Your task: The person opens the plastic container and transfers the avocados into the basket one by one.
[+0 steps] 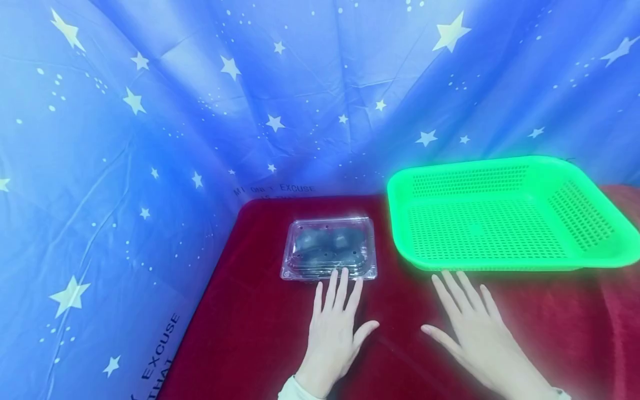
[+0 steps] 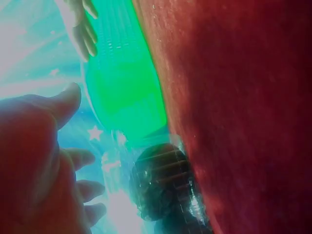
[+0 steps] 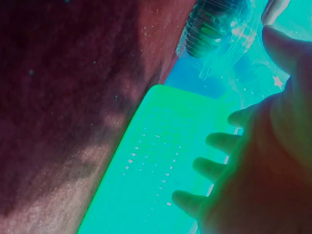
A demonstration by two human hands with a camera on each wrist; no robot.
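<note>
You had two bare hands out, one basket, one lidded box and one cloth below them. The basket (image 1: 472,262) was green plastic, a rounded rectangle with sloping, perforated walls and a latticed floor. Left of the basket sat the clear plastic box (image 1: 327,250), a thin, glossy, ribbed shell with small round holes in its lid. Through it showed smooth, dark, rounded objects (image 1: 345,239); at least two stood out, but glare hid their exact count. Your left hand (image 1: 334,333) lay left of the basket's near corner, at the box's near edge, its fingers straight, fanned and released. Your right hand (image 1: 472,333) was just before the basket's near side, fingers likewise extended and free; whether any fingertip touched could not be told. Under the basket spread a red, velvety cloth (image 1: 400,350); behind it hung a creased blue curtain (image 1: 310,72) printed with many pale stars.
</note>
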